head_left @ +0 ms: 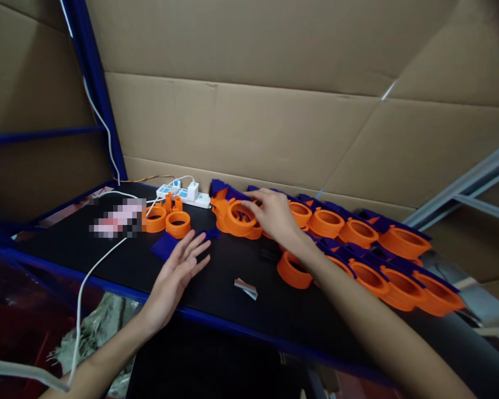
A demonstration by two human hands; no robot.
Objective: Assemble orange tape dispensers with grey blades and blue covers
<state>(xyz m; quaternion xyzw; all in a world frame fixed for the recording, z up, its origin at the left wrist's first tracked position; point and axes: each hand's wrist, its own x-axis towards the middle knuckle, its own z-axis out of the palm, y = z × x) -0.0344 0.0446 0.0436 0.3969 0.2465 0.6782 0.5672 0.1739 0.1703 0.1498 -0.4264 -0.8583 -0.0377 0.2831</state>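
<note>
My right hand point(274, 216) reaches across the black tabletop point(216, 288) and rests its fingers on an orange plastic ring point(240, 216) at the left end of a row of such rings; the fingers curl over its rim. My left hand point(178, 274) hovers open, fingers spread, just in front of a small piece of dark blue fabric point(165, 245). Two loose orange rings point(178, 224) lie further left. Several orange rings with blue fabric point(403, 242) run in two rows to the right.
A white power strip point(183, 194) with plugs sits at the back by the cardboard wall, its white cable point(92, 270) trailing off the front edge. A small folded grey scrap point(245, 288) lies near the front. A single orange ring point(294, 270) sits beside my right forearm.
</note>
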